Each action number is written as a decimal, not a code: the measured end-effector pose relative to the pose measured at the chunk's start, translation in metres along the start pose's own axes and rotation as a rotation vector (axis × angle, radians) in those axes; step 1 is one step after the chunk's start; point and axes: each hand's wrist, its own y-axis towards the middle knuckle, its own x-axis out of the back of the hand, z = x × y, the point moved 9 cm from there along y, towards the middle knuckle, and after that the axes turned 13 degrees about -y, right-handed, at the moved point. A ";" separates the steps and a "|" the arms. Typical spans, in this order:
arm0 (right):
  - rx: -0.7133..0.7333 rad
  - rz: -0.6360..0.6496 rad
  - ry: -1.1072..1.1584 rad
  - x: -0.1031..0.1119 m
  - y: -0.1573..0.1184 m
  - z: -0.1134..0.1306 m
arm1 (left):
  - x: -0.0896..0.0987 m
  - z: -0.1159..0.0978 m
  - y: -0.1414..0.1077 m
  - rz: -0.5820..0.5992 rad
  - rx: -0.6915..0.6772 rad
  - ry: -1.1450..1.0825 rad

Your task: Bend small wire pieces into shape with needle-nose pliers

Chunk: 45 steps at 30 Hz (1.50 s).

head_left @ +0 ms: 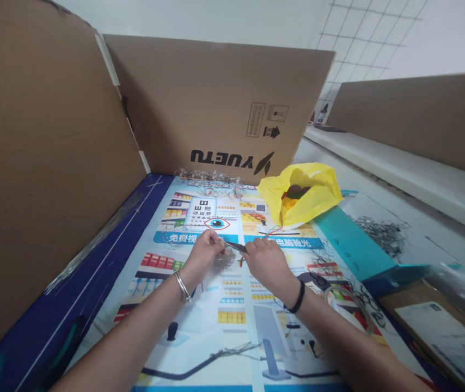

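Near the middle of the printed sheet, my left hand [208,251] is closed in a pinch on a small tangle of thin, clear or silvery wire [225,258]. A silver bangle is on that wrist. My right hand [268,262], with a black band at the wrist, is closed around a dark pointed tool like pliers [236,246]. The tool's tip reaches left to the wire at my left fingertips. What exactly the tip grips is too small to tell. A short red piece lies just below the tool.
Cardboard panels [216,98] stand behind and at the left. A yellow bag [310,182] with coloured items sits back right. Wire tangles [212,177] lie along the back; more wire [379,234] lies right. A bundle of strands [236,351] is in front. A packaged box [440,326] is front right.
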 end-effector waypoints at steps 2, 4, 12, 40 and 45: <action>-0.006 0.021 0.001 -0.002 0.000 0.001 | -0.001 0.000 -0.001 0.001 -0.003 0.005; -0.005 0.044 0.004 -0.004 0.000 0.001 | -0.001 -0.001 -0.002 0.001 -0.018 0.017; -0.010 0.127 0.084 -0.013 0.001 0.000 | -0.003 -0.007 -0.006 -0.004 -0.061 0.061; 0.093 0.171 0.261 -0.018 0.001 -0.004 | -0.006 -0.003 -0.004 0.052 -0.035 0.046; 0.099 0.057 0.047 -0.004 -0.001 0.003 | -0.007 -0.004 -0.005 0.043 -0.042 0.037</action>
